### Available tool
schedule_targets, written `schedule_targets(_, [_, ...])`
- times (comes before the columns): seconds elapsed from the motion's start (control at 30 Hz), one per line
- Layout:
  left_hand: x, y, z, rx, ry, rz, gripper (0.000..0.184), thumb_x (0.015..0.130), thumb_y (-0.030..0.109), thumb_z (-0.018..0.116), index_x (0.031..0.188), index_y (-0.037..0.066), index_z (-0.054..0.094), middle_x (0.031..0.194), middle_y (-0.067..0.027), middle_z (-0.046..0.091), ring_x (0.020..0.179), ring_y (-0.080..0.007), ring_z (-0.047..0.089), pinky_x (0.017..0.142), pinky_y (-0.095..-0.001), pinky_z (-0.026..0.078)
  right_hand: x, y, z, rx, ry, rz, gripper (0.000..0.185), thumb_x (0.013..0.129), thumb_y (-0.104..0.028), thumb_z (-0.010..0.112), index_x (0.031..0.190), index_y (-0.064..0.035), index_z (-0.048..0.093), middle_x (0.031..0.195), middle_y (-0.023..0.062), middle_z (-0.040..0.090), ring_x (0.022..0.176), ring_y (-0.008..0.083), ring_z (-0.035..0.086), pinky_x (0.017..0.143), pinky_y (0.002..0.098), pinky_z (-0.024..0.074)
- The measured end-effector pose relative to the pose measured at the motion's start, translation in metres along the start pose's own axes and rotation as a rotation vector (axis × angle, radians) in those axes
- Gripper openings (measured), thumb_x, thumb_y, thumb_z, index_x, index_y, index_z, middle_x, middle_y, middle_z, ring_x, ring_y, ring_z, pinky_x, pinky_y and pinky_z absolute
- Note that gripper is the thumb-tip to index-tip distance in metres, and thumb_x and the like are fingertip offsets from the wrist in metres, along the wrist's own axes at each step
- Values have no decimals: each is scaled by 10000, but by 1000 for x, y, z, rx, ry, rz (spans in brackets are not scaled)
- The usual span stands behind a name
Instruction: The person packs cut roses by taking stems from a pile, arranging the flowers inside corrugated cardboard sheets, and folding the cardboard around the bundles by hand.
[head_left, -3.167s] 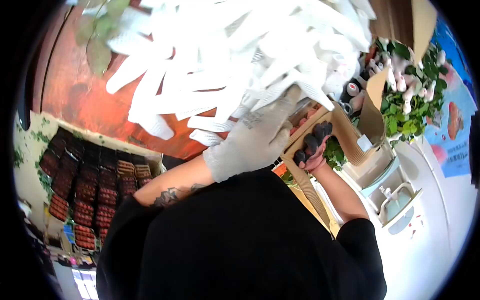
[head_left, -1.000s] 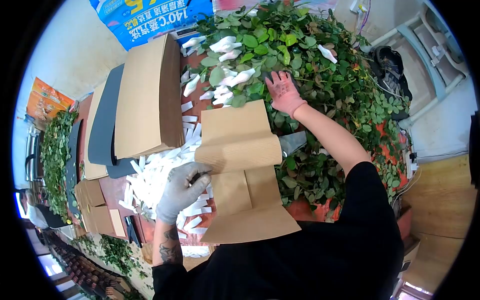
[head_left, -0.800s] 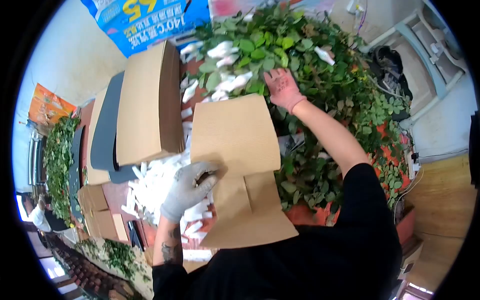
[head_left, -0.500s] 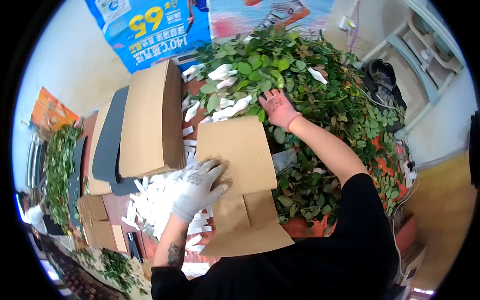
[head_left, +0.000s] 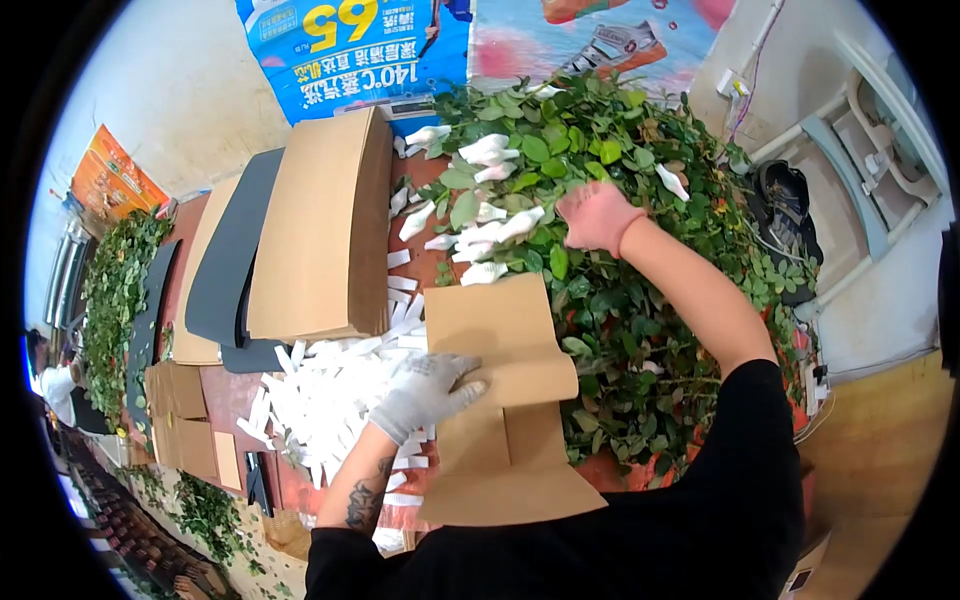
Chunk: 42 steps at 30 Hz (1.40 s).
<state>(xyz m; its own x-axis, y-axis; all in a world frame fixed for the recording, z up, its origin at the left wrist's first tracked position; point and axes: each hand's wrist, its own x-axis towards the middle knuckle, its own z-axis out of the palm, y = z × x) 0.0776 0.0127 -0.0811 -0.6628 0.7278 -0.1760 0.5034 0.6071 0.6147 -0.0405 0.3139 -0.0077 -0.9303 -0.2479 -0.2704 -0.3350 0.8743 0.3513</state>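
Note:
My left hand (head_left: 428, 395), in a pale grey glove, grips the near part of a brown cardboard sheet (head_left: 490, 310), whose near edge curls up. Beneath it lies another folded cardboard piece (head_left: 530, 495), close to my body. My right hand (head_left: 600, 218), in a pink glove, is among green leafy stems (head_left: 620, 290), with its fingers curled down; what they close on is hidden. Left of that hand lie several flower heads in white sleeves (head_left: 520, 222).
A tall stack of brown cardboard (head_left: 315, 230) stands at the left, beside dark grey sheets (head_left: 235, 260). Loose white strips (head_left: 325, 400) cover the tabletop near my left hand. At the right are a rack (head_left: 845, 170) and dark shoes (head_left: 785, 215). Posters (head_left: 350, 60) hang behind.
My right hand has gone from spread fingers on the leaves to curled fingers. The near part of the cardboard under my left hand has lifted into a curl. The view has shifted slightly.

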Motion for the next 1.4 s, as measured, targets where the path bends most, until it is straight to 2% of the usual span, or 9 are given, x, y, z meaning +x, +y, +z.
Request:
schedule_targets(0.03, [-1, 4, -3, 3, 8, -12, 492, 866, 423, 490, 1163, 37, 558, 1079, -180, 600, 1019, -338, 556, 882, -406, 426, 3, -4, -26, -13, 58, 6, 469, 713, -327, 599, 1110, -83, 550, 1003, 123, 604, 1006, 250, 572, 866, 385, 440])
schedule_targets(0.1, [-2, 0, 4, -60, 44, 1, 476, 857, 381, 536, 1131, -7, 567, 1026, -198, 609, 975, -333, 576, 854, -392, 439, 43, 6, -28, 62, 806, -131, 319, 809, -251, 504, 1093, -114, 559, 993, 115, 603, 989, 276, 570, 877, 389, 432])
schedule_targets(0.17, [-2, -2, 8, -85, 66, 16, 478, 854, 386, 538, 1127, -5, 569, 1024, -197, 608, 978, -335, 573, 857, -394, 437, 97, 13, -52, -111, 994, -138, 286, 810, -204, 484, 1069, -116, 571, 1002, 91, 610, 931, 286, 590, 890, 392, 397])
schedule_targets(0.33, [-3, -8, 9, -79, 101, 15, 502, 857, 445, 490, 1144, 40, 562, 1071, -174, 602, 999, -339, 567, 863, -409, 435, 216, 21, -53, -228, 358, 103, 333, 826, -166, 453, 1134, -139, 578, 1051, 85, 636, 1048, 223, 570, 886, 377, 414])
schedule_targets(0.47, [-4, -11, 12, -36, 66, -16, 550, 851, 489, 468, 1186, 57, 533, 1104, -163, 589, 1027, -317, 561, 874, -407, 431, 193, 13, -80, -303, 28, 260, 316, 731, -154, 642, 1041, -106, 670, 1075, 77, 654, 1000, 205, 621, 773, 386, 482])
schedule_targets(0.53, [-4, -10, 11, -38, 75, -16, 543, 852, 482, 474, 1183, 56, 535, 1092, -168, 589, 1031, -322, 557, 881, -411, 429, 202, 22, -61, -369, 170, 238, 319, 667, -126, 708, 985, -110, 690, 1014, 79, 673, 928, 217, 648, 714, 378, 502])
schedule_targets(0.87, [-2, -8, 10, -71, 82, -15, 515, 850, 467, 490, 1158, 60, 552, 1089, -161, 588, 1017, -321, 560, 874, -412, 437, 211, 76, -6, -414, 506, 264, 200, 838, -152, 442, 938, -125, 612, 927, 39, 654, 853, 221, 620, 699, 354, 439])
schedule_targets(1.0, [-2, -7, 9, -79, 58, -45, 525, 849, 480, 483, 1160, 64, 553, 1082, -157, 593, 1009, -318, 565, 865, -412, 441, 198, 68, -32, -509, 147, 300, 228, 856, -169, 427, 1023, -141, 579, 1053, 68, 621, 887, 213, 598, 723, 351, 432])
schedule_targets(1.4, [-4, -7, 9, -93, 122, 13, 522, 843, 443, 528, 1146, 20, 553, 1051, -186, 592, 989, -335, 563, 860, -399, 435, 130, 165, -65, -294, 879, 289, 242, 762, -127, 539, 1004, -119, 552, 1040, 122, 578, 897, 271, 601, 764, 371, 474])
